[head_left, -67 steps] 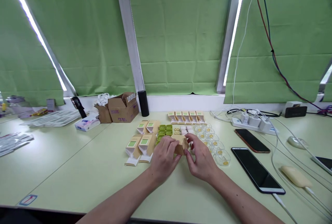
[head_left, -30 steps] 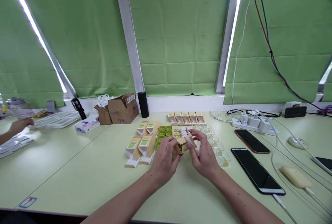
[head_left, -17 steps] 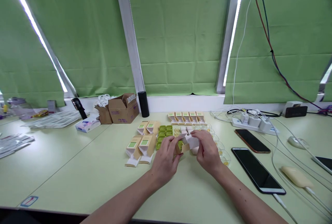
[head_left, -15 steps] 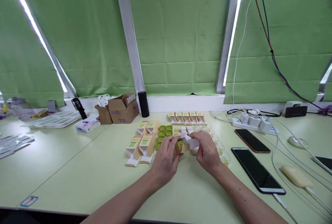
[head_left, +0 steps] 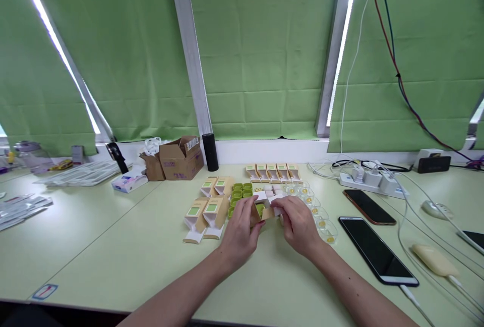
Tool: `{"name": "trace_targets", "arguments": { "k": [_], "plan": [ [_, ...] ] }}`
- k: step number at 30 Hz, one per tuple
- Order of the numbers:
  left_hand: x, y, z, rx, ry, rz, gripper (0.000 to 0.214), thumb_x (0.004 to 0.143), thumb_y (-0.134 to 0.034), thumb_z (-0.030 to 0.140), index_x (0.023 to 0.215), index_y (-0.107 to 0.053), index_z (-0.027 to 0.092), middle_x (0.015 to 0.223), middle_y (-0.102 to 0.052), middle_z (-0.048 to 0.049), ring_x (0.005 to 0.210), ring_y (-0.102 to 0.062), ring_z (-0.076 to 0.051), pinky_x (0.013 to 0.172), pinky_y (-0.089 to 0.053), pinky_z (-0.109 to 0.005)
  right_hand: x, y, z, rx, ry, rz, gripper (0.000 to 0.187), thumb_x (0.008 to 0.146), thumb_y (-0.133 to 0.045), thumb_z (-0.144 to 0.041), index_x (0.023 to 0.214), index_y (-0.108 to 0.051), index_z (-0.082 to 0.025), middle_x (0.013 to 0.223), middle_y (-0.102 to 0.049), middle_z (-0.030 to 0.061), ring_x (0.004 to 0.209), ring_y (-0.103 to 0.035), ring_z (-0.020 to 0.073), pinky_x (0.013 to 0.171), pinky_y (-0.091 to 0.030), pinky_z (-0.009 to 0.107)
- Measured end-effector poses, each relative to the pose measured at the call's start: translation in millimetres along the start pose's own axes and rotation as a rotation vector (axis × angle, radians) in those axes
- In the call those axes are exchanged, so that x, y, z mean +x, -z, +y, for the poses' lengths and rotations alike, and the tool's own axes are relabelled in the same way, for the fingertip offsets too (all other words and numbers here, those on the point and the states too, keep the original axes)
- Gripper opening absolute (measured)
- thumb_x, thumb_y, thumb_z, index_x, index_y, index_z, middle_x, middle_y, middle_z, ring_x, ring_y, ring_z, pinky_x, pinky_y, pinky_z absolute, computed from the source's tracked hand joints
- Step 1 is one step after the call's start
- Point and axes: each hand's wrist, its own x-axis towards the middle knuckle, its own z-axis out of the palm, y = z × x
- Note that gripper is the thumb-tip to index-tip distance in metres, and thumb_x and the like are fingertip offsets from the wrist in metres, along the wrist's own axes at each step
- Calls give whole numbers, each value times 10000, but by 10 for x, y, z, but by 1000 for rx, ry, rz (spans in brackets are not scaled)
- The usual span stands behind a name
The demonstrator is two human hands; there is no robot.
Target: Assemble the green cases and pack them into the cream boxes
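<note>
Head view: pale desk (head_left: 124,256) bounded by its near edge at the bottom and by a white sill (head_left: 257,150) behind, with a broad stretch of surface before the wrists and out to the left. Just beside the left hand (head_left: 242,223), four cartons (head_left: 215,210) and green tubs (head_left: 235,195); farther back, a row of five more cartons; close by the right hand (head_left: 298,221), clear cups (head_left: 321,223), then two phones (head_left: 378,250). Between the hands, at mid-desk, a box (head_left: 268,213): left fingers wrapped around its side, right fingers narrow, pinching at its right-hand flap. Brown card outside, white inside; mouth open toward the camera, flaps spread, green piece (head_left: 260,209) within, partly shaded.
</note>
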Motion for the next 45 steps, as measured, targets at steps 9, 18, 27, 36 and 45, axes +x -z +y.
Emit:
{"name": "trace_targets", "arguments": {
  "k": [9,18,27,36,45],
  "plan": [
    [2,-20,-44,-44,58,-12,583,961,-594,166,1506,-405,252,1425,-532,-139,1381,-515,-303,1149,-466,-525,12,34,-75,122,-66,-11,239,1006,-454,-96,1161,-584,-222,870,-645,43,821,-588,217,736,-473,361],
    [5,-13,-49,-87,102,-20,630,906,-586,121,1503,-421,240,1448,-526,-138,1410,-494,-299,1166,-446,-503,22,49,-115,44,35,-110,369,876,-550,-78,1215,-547,-224,895,-661,51,820,-597,245,722,-466,387],
    [4,6,-50,-30,25,7,637,890,-592,110,1500,-444,224,1408,-564,-147,1362,-541,-302,1126,-493,-500,-26,-22,-117,37,-67,-152,421,869,-595,-103,1271,-570,-226,1218,-648,132,1111,-623,313,935,-542,477],
    [9,-39,-24,138,-136,5,654,944,-633,152,1540,-373,228,1332,-582,-165,1274,-587,-322,1029,-569,-512,0,-75,-124,172,-307,-97,103,924,-611,-205,1008,-664,-230,1088,-646,91,884,-649,239,803,-547,393],
    [-4,-60,13,269,-221,-15,664,954,-622,149,1558,-355,213,1289,-604,-168,1227,-616,-319,977,-606,-497,-34,-212,-75,159,-400,-58,106,933,-601,-218,837,-645,-230,970,-614,77,914,-609,256,794,-517,395]
  ]
}}
